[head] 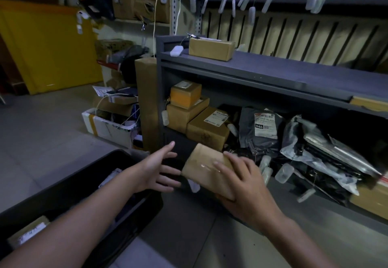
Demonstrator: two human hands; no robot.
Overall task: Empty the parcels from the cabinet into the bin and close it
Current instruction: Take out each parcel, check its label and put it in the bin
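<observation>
One brown parcel [204,169] gripped by right fingers [232,157], left fingers [168,172] spread, bag [260,139] marked H46

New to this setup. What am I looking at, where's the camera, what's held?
No machine here: a person works with two bare hands. The one picture comes from a camera on their head, looking forward and down. The right hand grips a small brown box in front of the grey cabinet. The left hand is open beside it, holding nothing. In the cabinet lie stacked boxes and grey bags. The black bin stands open at lower left with parcels inside.
</observation>
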